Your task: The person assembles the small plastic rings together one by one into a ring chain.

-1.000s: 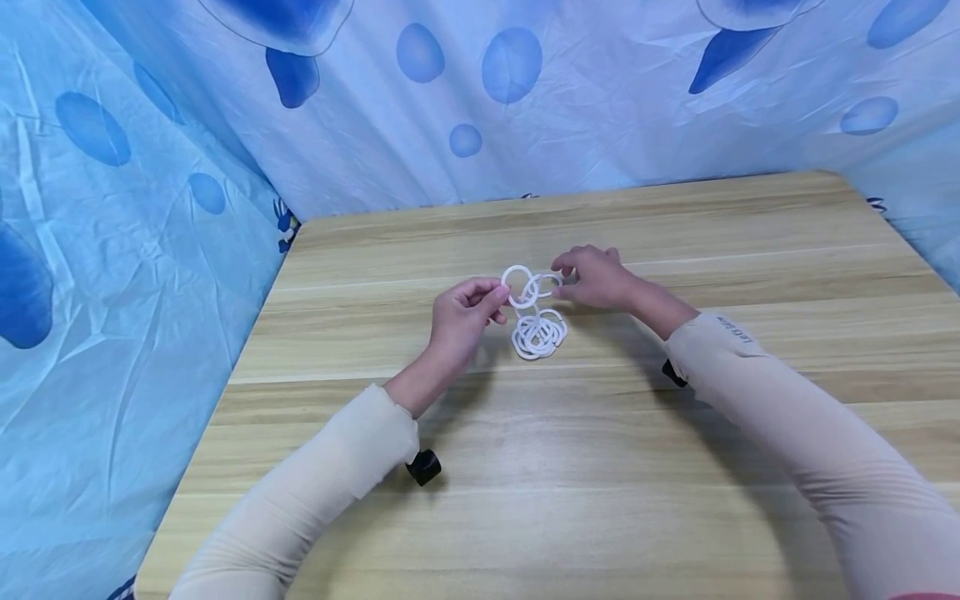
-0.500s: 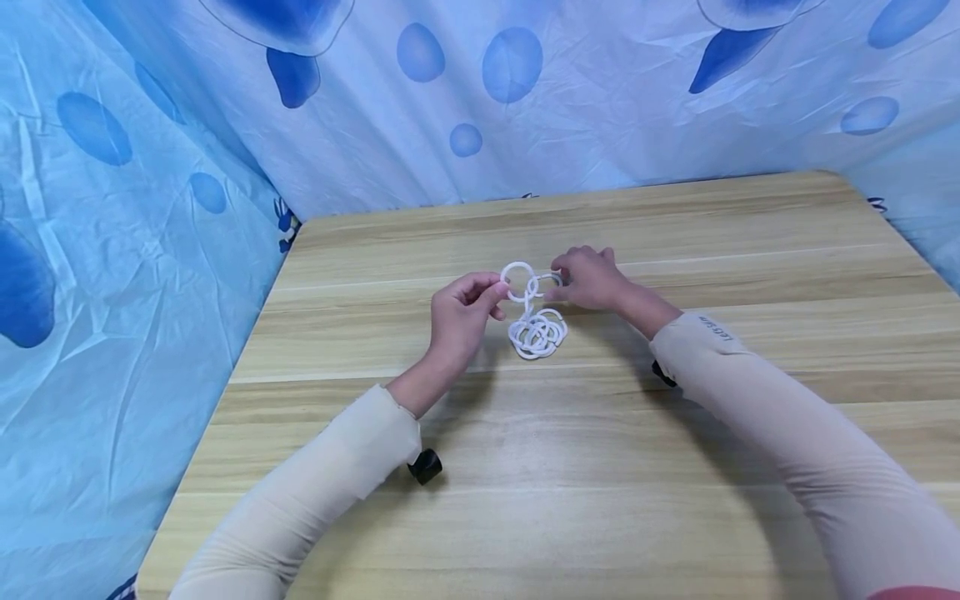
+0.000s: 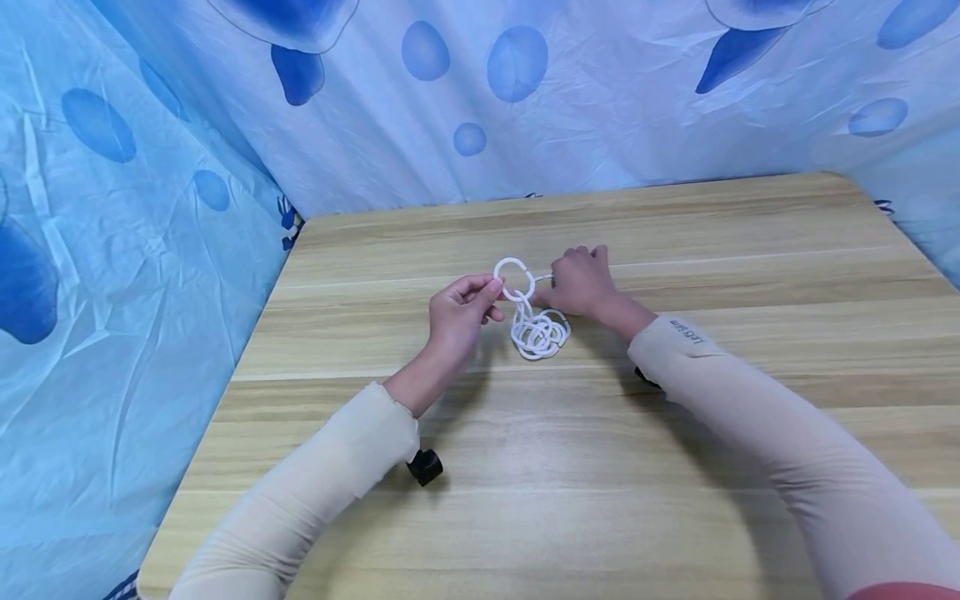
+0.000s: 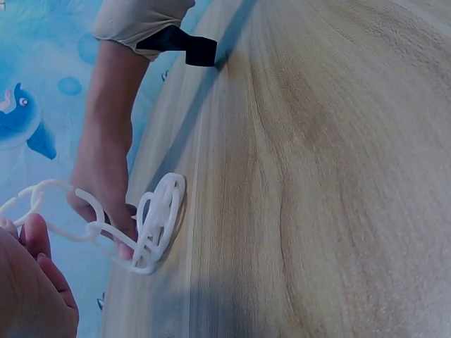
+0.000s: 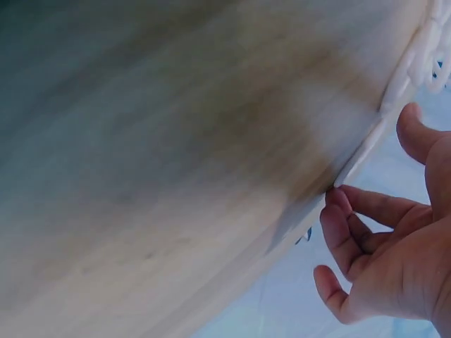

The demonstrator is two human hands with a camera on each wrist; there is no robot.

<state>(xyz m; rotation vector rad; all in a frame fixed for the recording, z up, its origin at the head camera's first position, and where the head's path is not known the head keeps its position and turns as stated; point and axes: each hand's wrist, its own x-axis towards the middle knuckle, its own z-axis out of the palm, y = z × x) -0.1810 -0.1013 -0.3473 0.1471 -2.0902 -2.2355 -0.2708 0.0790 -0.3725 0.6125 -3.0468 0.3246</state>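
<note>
1. White plastic ring chain: heaped at the centre of the light wooden worktop, top ring raised.
2. Left hand: pinches the top ring.
3. Right hand: pinches the adjoining ring.
</note>
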